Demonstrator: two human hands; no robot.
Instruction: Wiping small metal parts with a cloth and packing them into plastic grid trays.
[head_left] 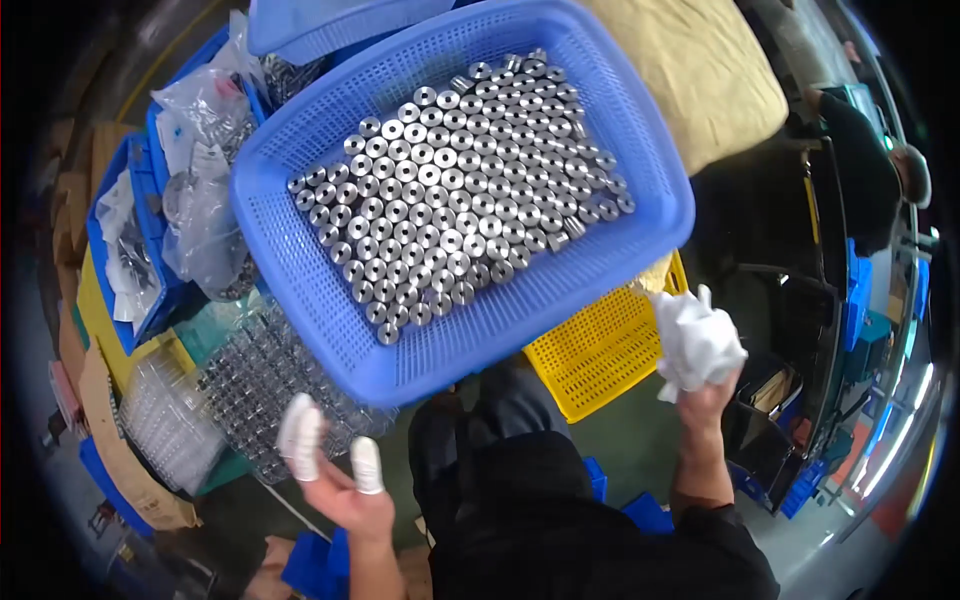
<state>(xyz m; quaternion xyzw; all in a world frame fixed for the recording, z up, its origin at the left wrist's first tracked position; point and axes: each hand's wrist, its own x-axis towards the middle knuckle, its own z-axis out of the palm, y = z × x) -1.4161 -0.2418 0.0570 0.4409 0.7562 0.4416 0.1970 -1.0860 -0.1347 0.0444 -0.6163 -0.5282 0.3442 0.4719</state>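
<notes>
A large blue plastic basket (335, 370) in front of me holds many short steel cylinders (440, 190) with a hole in the middle, mostly standing on end in rows. My right hand (708, 398) grips a crumpled white cloth (695, 340) to the right of the basket's near corner. Below the basket's left corner my left hand (350, 495) has its fingers spread, with nothing in it. White covers wrap its fingertips. Nearest to it lies a clear tray (265, 390) filled with rows of small metal parts.
A yellow basket (590, 375) sits below the blue one. At left are an emptier-looking clear tray (172, 425) and blue bins (150, 290) with plastic bags (205, 190). A beige padded bundle (690, 75) lies at the far right. Another person (865, 165) is farther right.
</notes>
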